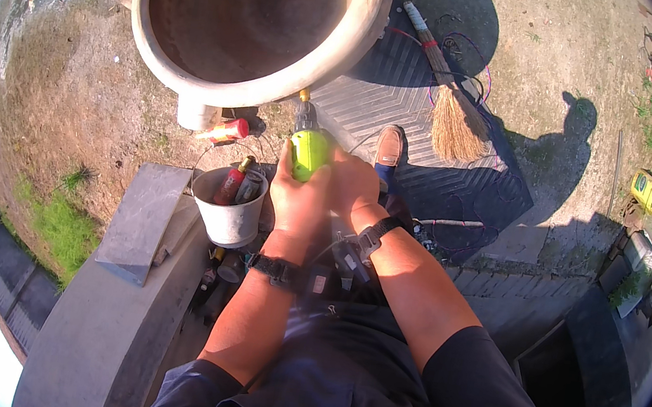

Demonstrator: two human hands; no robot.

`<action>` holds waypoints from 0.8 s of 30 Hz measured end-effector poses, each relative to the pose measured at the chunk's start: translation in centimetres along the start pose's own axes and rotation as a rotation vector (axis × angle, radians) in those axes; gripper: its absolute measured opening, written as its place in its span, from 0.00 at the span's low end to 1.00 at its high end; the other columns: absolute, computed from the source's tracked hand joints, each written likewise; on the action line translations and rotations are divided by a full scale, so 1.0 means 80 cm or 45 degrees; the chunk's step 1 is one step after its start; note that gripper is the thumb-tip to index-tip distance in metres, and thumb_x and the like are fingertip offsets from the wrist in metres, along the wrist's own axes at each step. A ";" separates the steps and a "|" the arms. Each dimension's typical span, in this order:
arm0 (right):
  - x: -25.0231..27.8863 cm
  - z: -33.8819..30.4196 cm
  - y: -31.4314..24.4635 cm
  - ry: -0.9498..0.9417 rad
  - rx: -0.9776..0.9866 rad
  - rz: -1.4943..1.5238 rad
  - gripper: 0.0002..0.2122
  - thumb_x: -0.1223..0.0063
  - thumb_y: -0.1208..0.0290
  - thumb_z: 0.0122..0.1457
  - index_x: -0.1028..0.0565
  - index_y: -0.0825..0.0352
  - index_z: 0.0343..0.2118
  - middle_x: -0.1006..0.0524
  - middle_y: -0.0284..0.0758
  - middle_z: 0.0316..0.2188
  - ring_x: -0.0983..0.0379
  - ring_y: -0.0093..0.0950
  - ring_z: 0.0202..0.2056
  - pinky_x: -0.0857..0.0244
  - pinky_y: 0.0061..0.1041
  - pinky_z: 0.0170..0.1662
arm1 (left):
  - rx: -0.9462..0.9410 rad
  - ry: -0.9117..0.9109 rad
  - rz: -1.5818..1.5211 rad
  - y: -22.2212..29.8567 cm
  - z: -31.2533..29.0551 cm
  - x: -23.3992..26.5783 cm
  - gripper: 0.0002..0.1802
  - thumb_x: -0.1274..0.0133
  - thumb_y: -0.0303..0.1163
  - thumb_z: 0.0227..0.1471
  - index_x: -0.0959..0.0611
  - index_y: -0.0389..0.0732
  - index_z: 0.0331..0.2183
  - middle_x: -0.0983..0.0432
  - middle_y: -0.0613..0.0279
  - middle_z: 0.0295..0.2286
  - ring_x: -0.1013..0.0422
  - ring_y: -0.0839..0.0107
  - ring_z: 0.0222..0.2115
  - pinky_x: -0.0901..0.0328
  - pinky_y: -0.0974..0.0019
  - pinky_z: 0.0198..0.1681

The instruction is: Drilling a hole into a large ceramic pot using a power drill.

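Observation:
In my left hand (296, 198), closed around its near side, is a rounded lime-green object (310, 154) whose exact kind I cannot make out. My right hand (354, 184) is curled up against its right side, slightly blurred, and its fingertips are hidden. Just beyond the green object, a clear dark bottle neck (304, 119) with a yellow cap points toward the pot; whether the two are one piece I cannot tell. A large pale round pot (374, 10) with a wide open mouth stands directly ahead. Left of my hands is a whitish bucket (225, 224) holding a red bottle (232, 184) and other dark bottles.
A red container (229, 131) lies below the pot. Dark bottles (209, 275) sit beside the bucket. A grey slab (142, 219) rests on a concrete ledge (74, 335) at left. A straw broom (455, 126) lies on a dark ribbed mat (358, 96), near my shoe (390, 146).

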State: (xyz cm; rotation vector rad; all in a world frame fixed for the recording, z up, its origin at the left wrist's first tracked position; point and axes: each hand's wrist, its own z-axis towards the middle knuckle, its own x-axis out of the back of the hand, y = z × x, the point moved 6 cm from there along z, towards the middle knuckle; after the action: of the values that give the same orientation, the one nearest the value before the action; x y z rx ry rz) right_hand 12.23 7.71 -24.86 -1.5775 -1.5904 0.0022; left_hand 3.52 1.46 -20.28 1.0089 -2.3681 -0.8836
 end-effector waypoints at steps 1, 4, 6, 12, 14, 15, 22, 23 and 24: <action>0.000 0.000 0.000 0.004 0.000 0.011 0.10 0.47 0.70 0.56 0.27 0.66 0.39 0.20 0.46 0.33 0.21 0.47 0.34 0.28 0.44 0.36 | 0.000 0.004 0.000 -0.001 0.001 0.001 0.42 0.41 0.18 0.50 0.38 0.30 0.64 0.25 0.56 0.49 0.26 0.70 0.46 0.31 0.69 0.51; -0.001 0.000 0.001 0.019 0.003 0.007 0.10 0.47 0.69 0.56 0.26 0.66 0.39 0.20 0.45 0.32 0.20 0.47 0.34 0.28 0.43 0.37 | 0.008 0.007 0.001 0.001 0.000 -0.001 0.42 0.41 0.18 0.50 0.38 0.30 0.65 0.25 0.56 0.49 0.26 0.70 0.46 0.31 0.69 0.51; 0.000 0.000 0.000 0.014 -0.003 0.003 0.09 0.47 0.69 0.56 0.26 0.66 0.39 0.20 0.45 0.32 0.20 0.47 0.34 0.28 0.43 0.37 | 0.015 0.008 0.001 0.002 -0.001 -0.001 0.42 0.41 0.18 0.50 0.38 0.30 0.65 0.25 0.56 0.49 0.26 0.70 0.46 0.31 0.69 0.51; -0.003 0.001 0.002 -0.011 -0.025 0.007 0.09 0.48 0.69 0.57 0.26 0.66 0.39 0.19 0.45 0.32 0.20 0.47 0.35 0.27 0.43 0.37 | 0.035 0.028 -0.014 0.002 -0.003 -0.001 0.41 0.41 0.18 0.50 0.37 0.31 0.64 0.25 0.57 0.49 0.26 0.70 0.46 0.31 0.69 0.50; -0.003 0.000 0.003 0.012 -0.008 0.001 0.09 0.47 0.69 0.57 0.26 0.66 0.39 0.19 0.45 0.32 0.20 0.47 0.35 0.27 0.43 0.38 | 0.040 0.031 -0.023 0.002 -0.003 -0.002 0.41 0.41 0.18 0.51 0.37 0.31 0.64 0.25 0.57 0.49 0.26 0.70 0.46 0.31 0.69 0.50; -0.003 0.000 0.003 0.011 -0.003 0.008 0.10 0.47 0.69 0.57 0.26 0.66 0.39 0.19 0.45 0.32 0.20 0.47 0.35 0.27 0.43 0.38 | 0.040 0.031 -0.023 0.001 -0.003 -0.001 0.41 0.41 0.18 0.51 0.37 0.31 0.64 0.25 0.57 0.49 0.26 0.70 0.46 0.31 0.69 0.50; -0.006 0.002 0.005 -0.008 -0.023 -0.008 0.09 0.47 0.69 0.56 0.25 0.66 0.38 0.19 0.45 0.31 0.20 0.47 0.35 0.27 0.43 0.38 | 0.018 0.019 0.029 -0.001 -0.002 0.001 0.42 0.40 0.19 0.50 0.38 0.30 0.65 0.25 0.56 0.50 0.26 0.70 0.46 0.31 0.69 0.50; -0.005 0.002 0.004 -0.008 -0.022 -0.008 0.09 0.47 0.69 0.56 0.25 0.66 0.38 0.19 0.45 0.31 0.20 0.47 0.35 0.27 0.43 0.38 | 0.027 0.020 -0.009 0.001 -0.003 0.000 0.42 0.40 0.19 0.50 0.39 0.30 0.65 0.25 0.56 0.50 0.26 0.70 0.46 0.31 0.69 0.50; -0.003 0.001 0.003 0.003 -0.015 -0.005 0.09 0.47 0.68 0.56 0.25 0.66 0.38 0.19 0.46 0.31 0.20 0.47 0.35 0.27 0.43 0.38 | 0.026 0.021 -0.009 0.001 -0.003 0.000 0.42 0.40 0.19 0.50 0.39 0.30 0.65 0.25 0.56 0.50 0.26 0.70 0.46 0.31 0.69 0.50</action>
State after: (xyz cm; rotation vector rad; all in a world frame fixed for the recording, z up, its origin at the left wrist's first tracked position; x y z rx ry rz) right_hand 12.31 7.62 -25.15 -1.5829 -1.5943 -0.0108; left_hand 3.66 1.40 -20.08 1.0295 -2.3661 -0.8522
